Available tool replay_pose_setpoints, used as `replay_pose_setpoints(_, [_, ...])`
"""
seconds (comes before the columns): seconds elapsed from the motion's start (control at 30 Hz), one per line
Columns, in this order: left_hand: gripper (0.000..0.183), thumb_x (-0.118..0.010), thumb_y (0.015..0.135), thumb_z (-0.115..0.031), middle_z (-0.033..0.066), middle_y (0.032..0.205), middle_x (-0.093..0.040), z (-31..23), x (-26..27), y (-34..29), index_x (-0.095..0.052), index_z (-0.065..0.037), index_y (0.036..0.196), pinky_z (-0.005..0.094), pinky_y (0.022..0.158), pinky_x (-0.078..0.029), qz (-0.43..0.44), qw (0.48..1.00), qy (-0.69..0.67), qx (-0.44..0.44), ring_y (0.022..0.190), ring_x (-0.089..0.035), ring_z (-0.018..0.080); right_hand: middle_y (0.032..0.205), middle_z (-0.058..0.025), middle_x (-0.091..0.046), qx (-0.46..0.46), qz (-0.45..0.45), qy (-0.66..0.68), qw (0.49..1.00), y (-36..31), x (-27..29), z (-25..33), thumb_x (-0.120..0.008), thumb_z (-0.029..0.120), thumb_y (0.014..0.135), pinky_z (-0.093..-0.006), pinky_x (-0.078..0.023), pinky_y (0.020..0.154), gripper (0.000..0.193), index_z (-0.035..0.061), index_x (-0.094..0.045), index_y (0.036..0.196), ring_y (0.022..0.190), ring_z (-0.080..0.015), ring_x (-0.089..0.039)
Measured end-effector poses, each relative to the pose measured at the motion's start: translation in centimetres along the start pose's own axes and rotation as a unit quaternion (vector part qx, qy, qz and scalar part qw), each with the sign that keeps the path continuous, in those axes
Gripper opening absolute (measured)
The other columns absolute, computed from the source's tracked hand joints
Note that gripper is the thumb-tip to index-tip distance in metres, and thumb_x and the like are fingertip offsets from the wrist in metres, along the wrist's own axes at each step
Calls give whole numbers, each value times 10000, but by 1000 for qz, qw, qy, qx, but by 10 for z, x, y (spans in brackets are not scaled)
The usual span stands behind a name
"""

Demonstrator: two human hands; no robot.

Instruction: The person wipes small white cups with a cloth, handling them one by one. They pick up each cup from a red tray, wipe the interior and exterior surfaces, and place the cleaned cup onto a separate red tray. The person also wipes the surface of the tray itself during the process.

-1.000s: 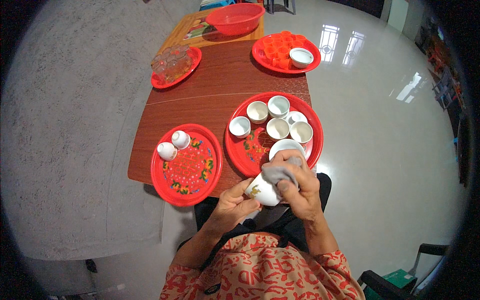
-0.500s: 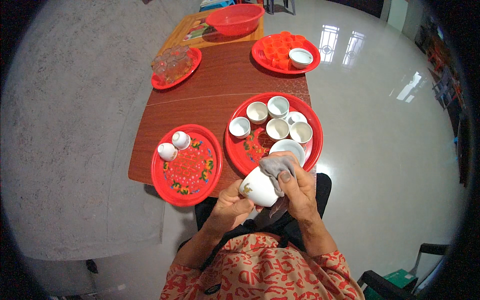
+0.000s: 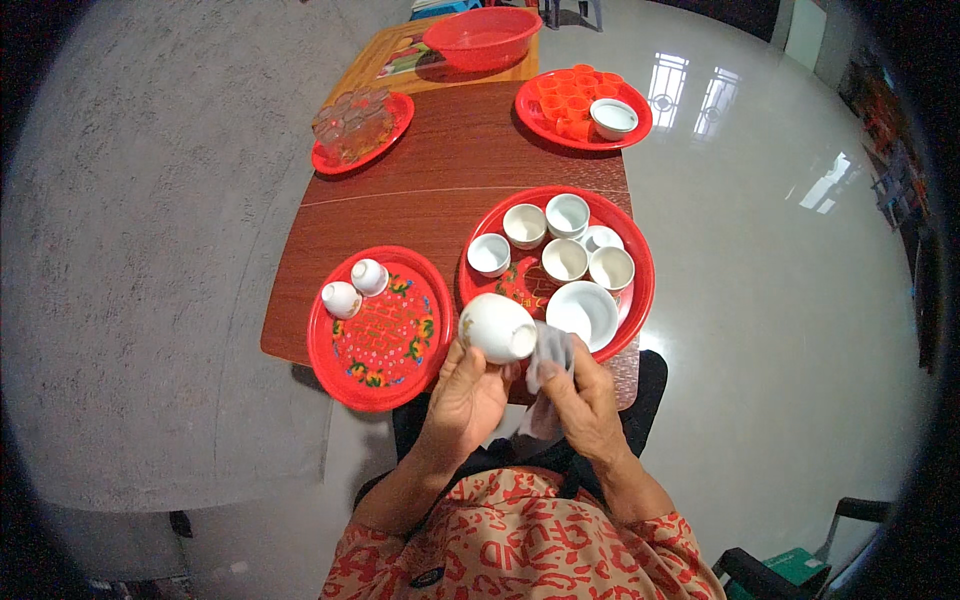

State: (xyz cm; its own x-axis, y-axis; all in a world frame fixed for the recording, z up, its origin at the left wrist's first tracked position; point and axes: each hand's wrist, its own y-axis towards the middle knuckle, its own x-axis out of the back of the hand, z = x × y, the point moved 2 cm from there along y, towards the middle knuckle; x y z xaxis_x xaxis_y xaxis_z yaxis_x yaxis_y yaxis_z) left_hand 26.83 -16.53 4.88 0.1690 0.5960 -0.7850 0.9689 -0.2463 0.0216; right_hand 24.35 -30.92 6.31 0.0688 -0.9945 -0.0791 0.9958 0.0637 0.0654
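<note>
My left hand grips a white cup with a gold mark, tilted so its foot ring faces right. In my right hand is a bunched grey cloth, its upper end beside the cup's base and its lower end hanging down. Just beyond the cup lies a round red tray with several white cups, among them a cup at the back and a larger white bowl at the near right. To the left, a patterned red tray bears two small white cups standing upside down.
All this is on a brown wooden table. At its far left is a red plate with clear glasses; at its far right, a red tray with orange cups and a white bowl. Behind stands a red basin. A black chair arm is lower right.
The cup has turned, its foot now facing right, and has moved up and left. My right hand with the cloth has come off its side and down to its base.
</note>
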Motion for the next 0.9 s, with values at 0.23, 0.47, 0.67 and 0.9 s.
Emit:
replay_pose_setpoints(0.23, [415, -543, 934, -200, 97, 1298, -495, 2, 1, 2, -432, -93, 1319, 415, 1029, -376, 11, 1000, -3, 15, 1211, -456, 245, 1027, -136, -521, 250, -160, -173, 939, 5, 4, 18, -667, -42, 716, -315, -467, 778, 478, 42, -602, 1182, 906, -239, -568])
replay_pose_setpoints(0.47, [429, -539, 934, -185, 116, 1286, -510, 0, -2, -1, -422, -47, 1323, 425, 1060, -339, 17, 999, 31, 23, 1207, -470, 253, 1006, -129, -528, 247, -51, -171, 952, 4, 9, 20, -675, -49, 677, -328, -474, 747, 449, 37, -624, 1114, 892, -234, -571])
replay_pose_setpoints(0.67, [343, -528, 949, -192, 69, 1215, -552, -1, -10, 1, -495, -43, 1256, 322, 957, -377, 12, 999, 34, 25, 1121, -503, 167, 997, -136, -533, 276, -88, -181, 940, 8, 13, 24, -673, -57, 691, -339, -473, 741, 415, 33, -621, 1093, 884, -251, -569])
replay_pose_setpoints(0.9, [372, -455, 975, -188, 133, 1277, -513, 1, -1, 3, -427, -22, 1306, 419, 1041, -371, -16, 999, 32, 34, 1194, -484, 248, 1018, -145, -513, 276, -57, -209, 936, 3, 10, 19, -729, -8, 631, -353, -470, 738, 462, 43, -639, 1082, 889, -276, -554])
